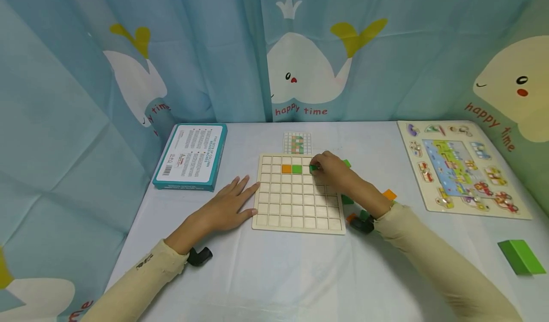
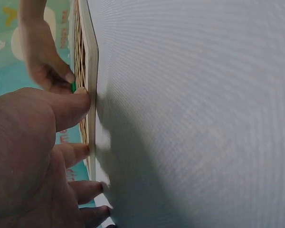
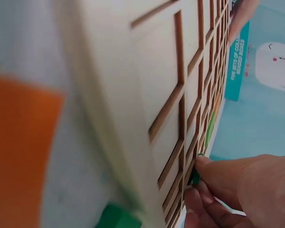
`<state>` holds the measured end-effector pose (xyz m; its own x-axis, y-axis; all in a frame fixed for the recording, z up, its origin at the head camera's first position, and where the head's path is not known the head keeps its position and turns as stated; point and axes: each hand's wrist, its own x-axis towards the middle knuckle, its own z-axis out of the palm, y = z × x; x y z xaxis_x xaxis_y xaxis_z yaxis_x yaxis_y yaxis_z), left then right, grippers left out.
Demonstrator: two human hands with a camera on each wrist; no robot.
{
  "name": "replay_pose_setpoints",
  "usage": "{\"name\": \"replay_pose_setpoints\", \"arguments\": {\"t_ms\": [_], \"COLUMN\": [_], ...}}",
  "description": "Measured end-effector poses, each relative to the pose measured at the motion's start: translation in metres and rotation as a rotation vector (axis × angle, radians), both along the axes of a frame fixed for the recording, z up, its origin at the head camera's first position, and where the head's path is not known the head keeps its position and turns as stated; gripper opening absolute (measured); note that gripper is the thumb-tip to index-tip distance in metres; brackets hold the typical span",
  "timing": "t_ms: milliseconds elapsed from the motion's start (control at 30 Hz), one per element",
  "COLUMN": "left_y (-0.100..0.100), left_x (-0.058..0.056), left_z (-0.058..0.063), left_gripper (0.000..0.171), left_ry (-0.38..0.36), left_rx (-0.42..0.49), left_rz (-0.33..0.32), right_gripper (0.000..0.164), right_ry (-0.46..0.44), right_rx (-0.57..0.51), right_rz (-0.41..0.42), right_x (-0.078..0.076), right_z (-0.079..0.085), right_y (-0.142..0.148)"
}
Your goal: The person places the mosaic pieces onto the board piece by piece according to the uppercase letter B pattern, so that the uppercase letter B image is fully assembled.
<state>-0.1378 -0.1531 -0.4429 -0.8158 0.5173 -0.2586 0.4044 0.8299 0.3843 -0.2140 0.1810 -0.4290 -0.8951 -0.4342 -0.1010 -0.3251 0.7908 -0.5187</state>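
A pale wooden grid board [image 1: 286, 209] lies flat on the table. An orange tile [image 1: 286, 169] and a light green tile [image 1: 297, 169] sit side by side in its second row. My right hand [image 1: 336, 172] pinches a small dark green piece [image 3: 195, 176] between thumb and fingers, over a cell further right in that row. With fingers spread and fairly straight, my left hand [image 1: 229, 206] rests at the board's left edge; its thumb [image 2: 78, 107] touches the rim in the left wrist view. Behind the board lies a pattern card [image 1: 297, 143] with orange and green squares.
Right of the board are loose green and orange pieces [image 1: 389, 195], partly hidden by my right arm. A teal-edged box [image 1: 190, 156] lies at the back left, a picture puzzle board [image 1: 446, 165] at the back right. Near the right edge is a green block [image 1: 520, 256].
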Motion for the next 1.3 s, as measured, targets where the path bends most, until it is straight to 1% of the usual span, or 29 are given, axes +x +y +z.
{"name": "replay_pose_setpoints", "arguments": {"t_ms": [67, 233, 367, 467, 600, 733, 833, 967, 1067, 1133, 1233, 1300], "left_y": [0.000, 0.000, 0.000, 0.000, 0.000, 0.000, 0.000, 0.000, 0.000, 0.000, 0.000, 0.000], "left_x": [0.000, 0.000, 0.000, 0.000, 0.001, 0.001, 0.001, 0.001, 0.002, 0.002, 0.002, 0.002], "left_z": [0.000, -0.001, -0.001, -0.001, -0.001, 0.000, 0.001, 0.001, 0.001, 0.001, 0.001, 0.000], "left_gripper": [0.074, 0.074, 0.074, 0.074, 0.073, 0.073, 0.073, 0.074, 0.074, 0.074, 0.073, 0.073], "left_ry": [0.002, 0.006, 0.009, 0.008, 0.007, 0.002, 0.002, 0.002, 0.001, 0.001, 0.001, 0.002], "left_rx": [0.001, 0.006, 0.005, 0.007, 0.016, 0.014, 0.009, 0.007, 0.007, 0.008, 0.013, 0.015], "left_rz": [0.000, 0.004, 0.001, 0.001, 0.002, 0.005, 0.010, 0.008, 0.007, 0.005, 0.005, 0.004], "right_gripper": [0.030, 0.029, 0.026, 0.023, 0.021, 0.023, 0.026, 0.030, 0.033, 0.038, 0.045, 0.045], "right_ry": [0.013, 0.014, 0.007, 0.011, 0.028, 0.032, 0.032, 0.027, 0.004, -0.025, -0.077, -0.092], "right_rx": [-0.003, -0.036, -0.060, -0.058, -0.061, -0.075, -0.067, -0.027, 0.006, 0.027, 0.068, 0.085], "right_rz": [0.010, 0.027, 0.021, 0.017, 0.031, 0.037, 0.007, -0.069, -0.129, -0.169, -0.214, -0.235], "right_x": [0.000, 0.000, 0.000, 0.001, 0.003, 0.004, 0.002, -0.003, -0.007, -0.010, -0.011, -0.011], "right_z": [-0.001, -0.002, -0.002, -0.003, -0.003, 0.003, 0.012, 0.025, 0.028, 0.027, 0.020, 0.013], "right_y": [-0.004, -0.011, -0.014, -0.014, -0.012, -0.004, 0.008, 0.031, 0.048, 0.056, 0.063, 0.065]}}
